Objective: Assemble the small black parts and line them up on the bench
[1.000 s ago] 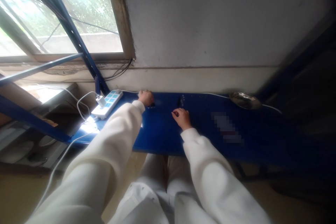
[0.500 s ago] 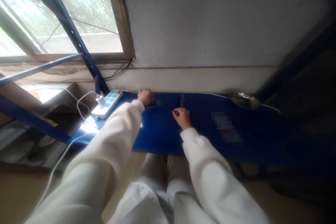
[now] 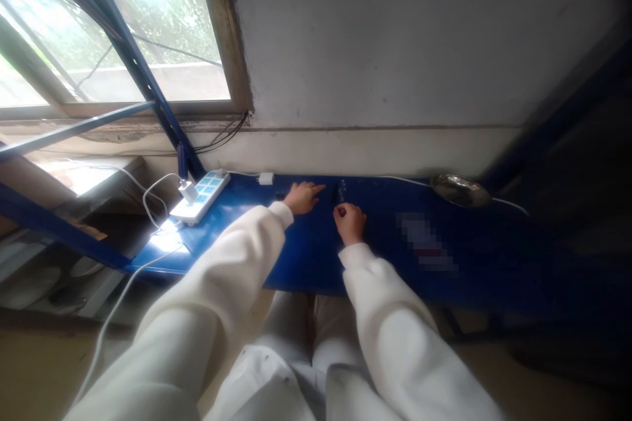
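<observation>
My left hand (image 3: 302, 197) lies on the blue table (image 3: 375, 256) near the wall, fingers stretched toward a small dark object (image 3: 338, 192). My right hand (image 3: 350, 221) rests just right of it, fingers curled into a pinch; what they hold is too small to make out. A small white plug (image 3: 265, 178) lies at the table's far edge, left of my left hand. Both arms wear white sleeves.
A white power strip (image 3: 200, 195) with a white charger and cable sits at the table's far left. A metal dish (image 3: 460, 189) stands at the back right, with a white cable running behind it. A window and blue frame bars rise at left.
My left hand has moved right from the table's far edge toward the dark object, uncovering the white plug. My right hand has shifted slightly right and forward.
</observation>
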Demonstrator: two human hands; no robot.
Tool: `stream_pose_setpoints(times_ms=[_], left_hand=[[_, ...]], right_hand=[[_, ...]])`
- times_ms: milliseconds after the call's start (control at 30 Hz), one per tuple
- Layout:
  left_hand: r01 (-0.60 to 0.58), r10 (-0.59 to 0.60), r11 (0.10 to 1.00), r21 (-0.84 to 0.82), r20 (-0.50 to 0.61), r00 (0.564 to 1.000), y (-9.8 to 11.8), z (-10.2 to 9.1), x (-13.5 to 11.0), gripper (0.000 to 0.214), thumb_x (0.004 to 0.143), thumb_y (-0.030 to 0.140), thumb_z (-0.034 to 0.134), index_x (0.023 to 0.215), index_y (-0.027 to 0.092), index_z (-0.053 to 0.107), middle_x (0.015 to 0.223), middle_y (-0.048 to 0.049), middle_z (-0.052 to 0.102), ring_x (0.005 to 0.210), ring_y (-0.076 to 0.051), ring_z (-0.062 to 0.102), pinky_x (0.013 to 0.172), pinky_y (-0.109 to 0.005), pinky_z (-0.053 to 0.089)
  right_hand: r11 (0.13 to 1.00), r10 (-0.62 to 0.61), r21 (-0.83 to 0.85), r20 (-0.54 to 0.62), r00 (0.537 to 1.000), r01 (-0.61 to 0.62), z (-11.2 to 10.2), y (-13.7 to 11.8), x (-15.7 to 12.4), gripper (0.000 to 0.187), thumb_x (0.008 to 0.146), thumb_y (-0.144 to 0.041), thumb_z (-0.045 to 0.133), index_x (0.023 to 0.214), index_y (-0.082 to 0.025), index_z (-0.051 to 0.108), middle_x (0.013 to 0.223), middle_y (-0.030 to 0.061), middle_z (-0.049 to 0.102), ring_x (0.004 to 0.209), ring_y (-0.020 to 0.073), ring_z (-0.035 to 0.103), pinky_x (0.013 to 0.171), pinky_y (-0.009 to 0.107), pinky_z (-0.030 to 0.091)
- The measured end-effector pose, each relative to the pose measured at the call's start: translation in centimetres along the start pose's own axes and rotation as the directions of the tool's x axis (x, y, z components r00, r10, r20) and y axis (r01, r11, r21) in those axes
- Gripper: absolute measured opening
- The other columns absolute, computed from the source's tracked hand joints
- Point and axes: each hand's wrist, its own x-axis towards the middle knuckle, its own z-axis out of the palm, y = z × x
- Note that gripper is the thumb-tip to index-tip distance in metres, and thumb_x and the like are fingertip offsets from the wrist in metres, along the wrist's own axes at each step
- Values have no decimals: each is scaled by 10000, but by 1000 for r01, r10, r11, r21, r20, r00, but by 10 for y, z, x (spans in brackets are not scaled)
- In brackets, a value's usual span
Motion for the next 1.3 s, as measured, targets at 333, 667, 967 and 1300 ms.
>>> stream_pose_setpoints(times_ms=[333,667,967,1300], left_hand=[[99,-101,995,-33,-65,993,41,42,13,477,860,219,391,1336,228,359,1270,-135,451,1080,-288,448,867,-456,336],[194,-246,957,-218,-245,938,42,60,21,171,823,195,492,967,167,580,966,-107,621,911,-241,549,807,-373,373],[134,-597,640,-757,-380,706,37,67,-23,109,739,265,600,779,176,550,759,-28,624,656,-131,562,640,-262,443],[69,-752,460,-885,-347,560,36,63,-60,193,722,359,602,762,179,543,742,-18,599,638,-108,543,627,-248,459]], right_hand=[[992,128,-14,8,992,-128,-6,-3,2,156,752,-218,475,726,-180,624,760,64,642,759,200,514,671,306,288],[987,149,-60,-16,989,-150,2,2,1,210,741,-230,481,849,-164,649,889,121,626,851,249,505,741,383,308],[972,213,-104,-8,977,-213,14,11,19,236,806,-268,464,886,-132,640,949,174,588,948,295,484,775,440,307],[970,219,-109,1,976,-218,30,24,42,260,790,-363,513,824,-128,620,912,178,590,914,299,493,757,448,320]])
